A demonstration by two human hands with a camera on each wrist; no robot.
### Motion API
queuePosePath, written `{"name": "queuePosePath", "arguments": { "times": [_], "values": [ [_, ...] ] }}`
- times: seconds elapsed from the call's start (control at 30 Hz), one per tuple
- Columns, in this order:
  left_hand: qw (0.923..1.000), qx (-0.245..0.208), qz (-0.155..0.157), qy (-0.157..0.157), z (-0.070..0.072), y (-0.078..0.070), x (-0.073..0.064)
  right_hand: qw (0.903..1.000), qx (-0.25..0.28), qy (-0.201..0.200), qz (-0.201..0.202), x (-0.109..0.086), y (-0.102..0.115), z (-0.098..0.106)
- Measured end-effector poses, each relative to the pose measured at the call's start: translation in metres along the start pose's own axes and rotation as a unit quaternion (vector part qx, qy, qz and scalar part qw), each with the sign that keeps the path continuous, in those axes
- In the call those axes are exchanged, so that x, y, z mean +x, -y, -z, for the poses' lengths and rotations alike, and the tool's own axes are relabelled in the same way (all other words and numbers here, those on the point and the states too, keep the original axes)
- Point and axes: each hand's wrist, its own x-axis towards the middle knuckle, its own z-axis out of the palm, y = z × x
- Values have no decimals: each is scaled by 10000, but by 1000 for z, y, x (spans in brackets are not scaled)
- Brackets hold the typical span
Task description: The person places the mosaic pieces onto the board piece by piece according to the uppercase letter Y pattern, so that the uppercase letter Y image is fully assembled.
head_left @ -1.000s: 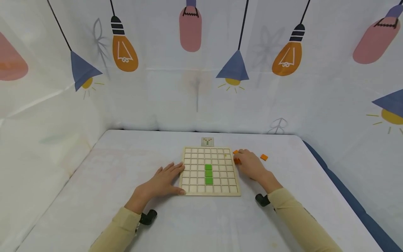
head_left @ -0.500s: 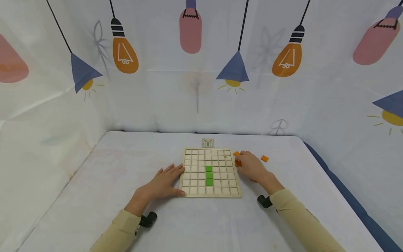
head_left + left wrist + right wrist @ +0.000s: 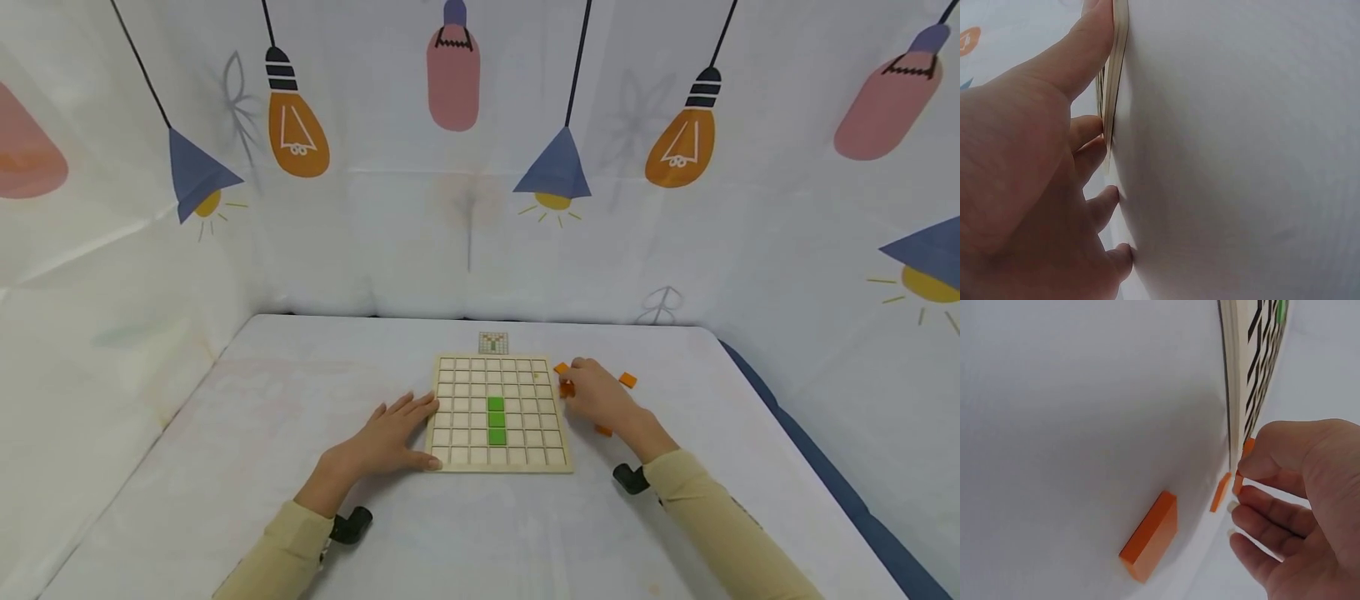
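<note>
A square wooden grid board lies on the white table, with a column of three green tiles set in its middle. My left hand rests against the board's left edge, fingers spread and thumb at the near corner; the left wrist view shows the fingertips along the board's side. Just off the board's right edge, my right hand pinches an orange tile between thumb and fingers. Around that hand lie loose orange tiles: one by the board's upper right, others below the wrist and farther right.
Beyond the board's far edge lies a small pattern card with a printed grid. A white cloth printed with lamps and bulbs hangs behind the table. Dark wrist cameras stick out below both hands.
The head view has shifted slightly. The orange tile below my right wrist shows more fully now. My left hand stays at the board, and my right hand has barely moved.
</note>
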Motion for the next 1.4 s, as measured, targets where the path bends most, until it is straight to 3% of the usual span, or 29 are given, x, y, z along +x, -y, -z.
{"name": "queuePosePath", "arguments": {
  "times": [0.2, 0.53, 0.73, 1.4],
  "values": [
    [9999, -33, -107, 20, -1, 0, 1, 9995, -60, -102, 302, 1, 7, -4],
    [9999, 10, -110, 47, -1, 2, 0, 9996, 42, -98, 277, 12, 32, -13],
    [9999, 53, -81, -41, 1, 2, -3, 9985, 53, -227, 500, 17, 44, -15],
    [9999, -17, -119, -19, 0, 1, 0, 9948, 369, -232, 924, 24, 62, -19]
  ]
}}
